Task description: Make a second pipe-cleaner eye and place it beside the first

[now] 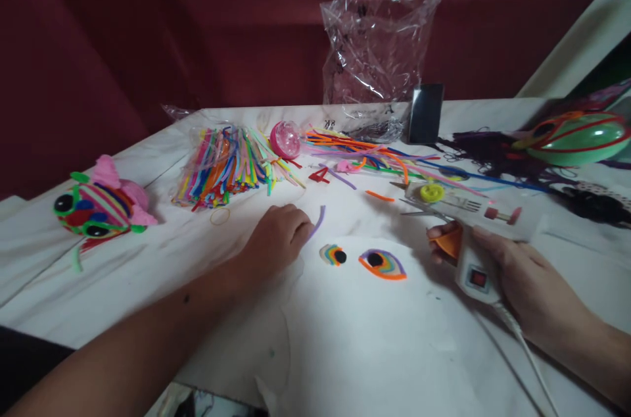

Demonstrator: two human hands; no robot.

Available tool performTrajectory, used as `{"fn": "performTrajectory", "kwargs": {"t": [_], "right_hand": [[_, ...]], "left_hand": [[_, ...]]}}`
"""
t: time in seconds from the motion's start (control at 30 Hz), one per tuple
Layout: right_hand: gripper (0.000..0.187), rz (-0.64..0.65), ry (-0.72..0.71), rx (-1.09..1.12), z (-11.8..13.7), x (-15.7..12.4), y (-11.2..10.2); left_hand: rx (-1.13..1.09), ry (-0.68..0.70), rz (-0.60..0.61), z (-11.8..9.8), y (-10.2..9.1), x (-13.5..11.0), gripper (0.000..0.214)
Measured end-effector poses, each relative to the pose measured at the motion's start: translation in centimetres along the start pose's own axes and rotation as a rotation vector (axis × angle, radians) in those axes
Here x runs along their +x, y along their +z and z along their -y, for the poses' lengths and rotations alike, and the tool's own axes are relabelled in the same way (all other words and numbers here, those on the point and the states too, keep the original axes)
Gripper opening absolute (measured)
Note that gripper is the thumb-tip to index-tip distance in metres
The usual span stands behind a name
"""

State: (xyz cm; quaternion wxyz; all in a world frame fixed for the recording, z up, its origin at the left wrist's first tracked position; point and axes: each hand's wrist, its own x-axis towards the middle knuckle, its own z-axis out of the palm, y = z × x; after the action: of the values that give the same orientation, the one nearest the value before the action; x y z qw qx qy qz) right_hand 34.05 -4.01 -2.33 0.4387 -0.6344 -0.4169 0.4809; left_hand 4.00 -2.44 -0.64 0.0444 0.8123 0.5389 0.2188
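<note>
My left hand [277,238] rests knuckles-up on the white table, fingers curled round the end of a short purple strip [320,218]. My right hand [513,275] grips a white hot glue gun [473,252] with an orange trigger, nozzle pointing left. Between the hands, on white paper [374,338], lie two eye shapes made of coloured strips with black centres: a small one [333,254] and a larger orange-rimmed one [383,264].
A bag of coloured strips [224,164], a pink ball [284,139], loose strips [365,154], scissors with a yellow spool [432,193], a clear plastic bag [377,49], a dark phone [426,113], a colourful fish figure [101,206] at left, a green oval figure [574,137] at right.
</note>
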Motion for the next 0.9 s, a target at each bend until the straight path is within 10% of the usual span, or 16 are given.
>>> {"fn": "performTrajectory", "kwargs": {"t": [0.13,0.33,0.53,0.7,0.9], "right_hand": [[0.043,0.087,0.055,0.061,-0.1,0.0,-0.4],[0.047,0.039,0.031,0.038,0.2,0.1,-0.7],[0.043,0.026,0.029,0.027,0.4,0.2,-1.0],[0.046,0.086,-0.004,-0.035,0.4,0.4,-1.1],[0.045,0.213,-0.026,-0.041,0.5,0.0,-0.9]], "left_hand": [[-0.090,-0.066,-0.066,-0.3,-0.6,-0.1,0.025],[-0.211,0.030,0.246,-2.9,-1.3,2.7,0.017],[-0.222,-0.064,0.414,-5.8,2.7,7.2,0.019],[-0.293,-0.040,0.374,-5.7,5.4,7.7,0.008],[-0.668,-0.299,0.261,-4.6,4.1,8.5,0.010]]}}
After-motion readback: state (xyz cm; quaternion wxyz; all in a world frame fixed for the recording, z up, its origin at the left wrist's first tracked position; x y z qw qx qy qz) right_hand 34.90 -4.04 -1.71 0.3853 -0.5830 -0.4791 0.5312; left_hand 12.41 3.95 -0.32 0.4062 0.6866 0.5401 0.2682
